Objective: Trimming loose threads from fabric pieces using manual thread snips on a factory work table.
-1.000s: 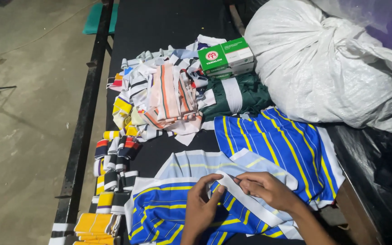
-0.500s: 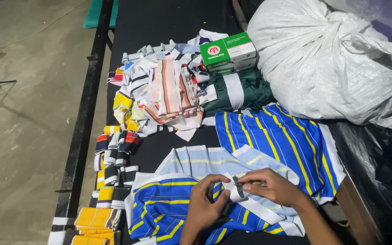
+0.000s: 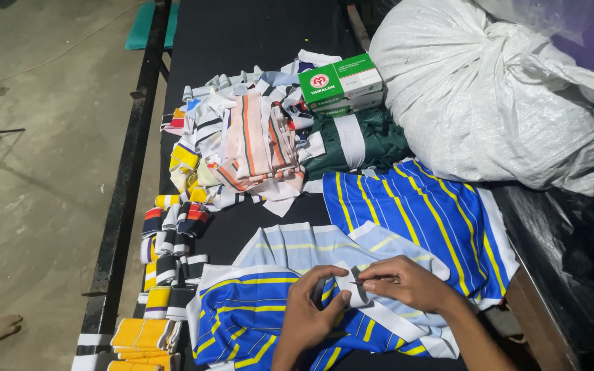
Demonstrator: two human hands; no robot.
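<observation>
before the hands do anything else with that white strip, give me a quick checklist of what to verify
1. White strip pinched by both hands: ok, left hand and right hand meet on it.
2. Strip lies on the blue striped fabric: ok.
3. Strip's far end free: cannot tell, it runs under the right wrist.
4. Small tool in the right fingers: cannot tell, too small.
5. Green box and white sack apart from the hands: ok.
</observation>
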